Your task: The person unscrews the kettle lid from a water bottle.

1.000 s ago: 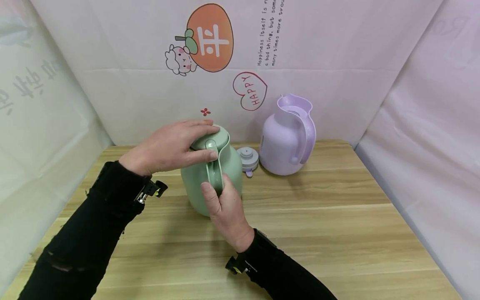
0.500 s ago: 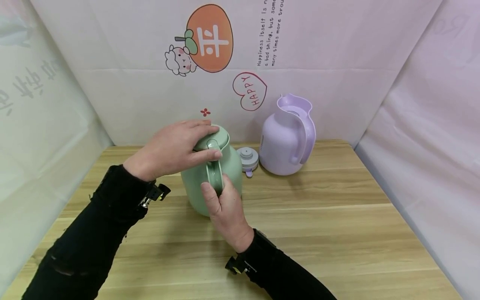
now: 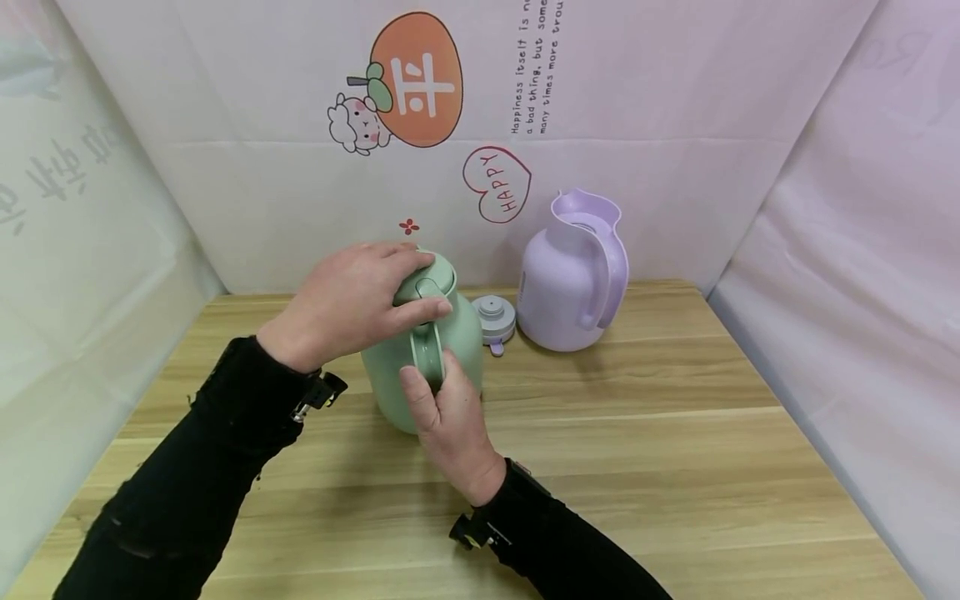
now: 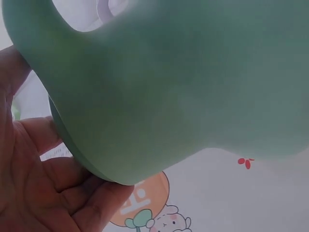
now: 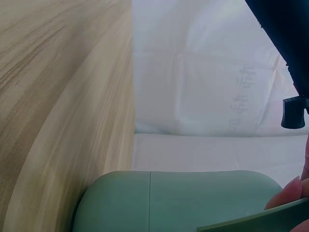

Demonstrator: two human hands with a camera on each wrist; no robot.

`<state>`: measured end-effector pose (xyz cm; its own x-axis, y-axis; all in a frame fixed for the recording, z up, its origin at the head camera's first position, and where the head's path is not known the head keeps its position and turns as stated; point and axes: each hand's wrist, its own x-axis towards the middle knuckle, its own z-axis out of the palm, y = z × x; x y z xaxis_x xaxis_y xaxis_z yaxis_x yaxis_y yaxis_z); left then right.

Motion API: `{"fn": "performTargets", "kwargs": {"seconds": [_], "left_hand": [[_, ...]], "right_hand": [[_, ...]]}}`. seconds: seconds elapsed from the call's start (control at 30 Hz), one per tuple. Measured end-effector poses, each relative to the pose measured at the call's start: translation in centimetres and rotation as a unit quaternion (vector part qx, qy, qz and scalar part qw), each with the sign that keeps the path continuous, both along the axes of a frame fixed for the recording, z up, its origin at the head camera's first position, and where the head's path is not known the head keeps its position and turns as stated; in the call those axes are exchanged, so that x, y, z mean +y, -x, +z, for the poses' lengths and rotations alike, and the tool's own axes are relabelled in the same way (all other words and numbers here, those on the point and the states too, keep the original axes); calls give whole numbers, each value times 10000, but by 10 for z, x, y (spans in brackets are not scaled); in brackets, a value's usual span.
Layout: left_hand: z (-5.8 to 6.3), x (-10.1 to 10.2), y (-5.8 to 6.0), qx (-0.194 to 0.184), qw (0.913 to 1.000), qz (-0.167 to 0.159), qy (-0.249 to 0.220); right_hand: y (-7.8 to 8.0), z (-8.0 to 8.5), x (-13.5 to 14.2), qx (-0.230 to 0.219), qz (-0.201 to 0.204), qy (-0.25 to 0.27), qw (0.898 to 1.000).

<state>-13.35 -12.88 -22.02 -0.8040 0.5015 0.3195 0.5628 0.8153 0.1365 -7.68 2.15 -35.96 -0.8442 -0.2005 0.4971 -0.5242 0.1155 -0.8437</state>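
A green thermos jug point(image 3: 388, 379) stands upright on the table. My right hand point(image 3: 456, 429) grips its handle point(image 3: 428, 354), thumb on the near side. Over the jug's top, my left hand point(image 3: 348, 300) holds the round green lid point(image 3: 437, 275), with the thumb reaching across toward the handle. In the left wrist view, bent fingers point(image 4: 72, 179) meet the lid's edge beside the jug's neck point(image 4: 145, 106). The right wrist view catches the jug's side point(image 5: 183, 198) and only some fingertips point(image 5: 287, 193) at the handle; most of that hand is out of frame.
A purple thermos jug point(image 3: 558, 287) without its lid in place stands behind and to the right. Beside it lies a grey stopper point(image 3: 493, 317) with a purple tab. Printed white cloth point(image 3: 637, 100) walls the back and sides of the wooden table point(image 3: 637, 467).
My left hand has shifted a little to the right and turned the lid slightly; its tab now sits further right. The right hand keeps its grip on the handle, and the jug stays put.
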Motion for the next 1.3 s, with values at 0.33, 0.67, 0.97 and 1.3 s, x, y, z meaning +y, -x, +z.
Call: {"fn": "performTargets", "kwargs": {"seconds": [0.33, 0.67, 0.97, 1.3], "left_hand": [[0, 8, 0, 413, 9988, 268, 58], [-2, 15, 1, 947, 9936, 590, 180], [-2, 21, -1, 1153, 9883, 949, 310], [-3, 26, 0, 1164, 9845, 1196, 532]], "right_hand": [[0, 0, 0, -49, -3, 3, 10000], [0, -1, 0, 7, -50, -34, 10000], [-1, 1, 0, 101, -41, -41, 9999], [-1, 0, 1, 144, -56, -69, 9999]]}}
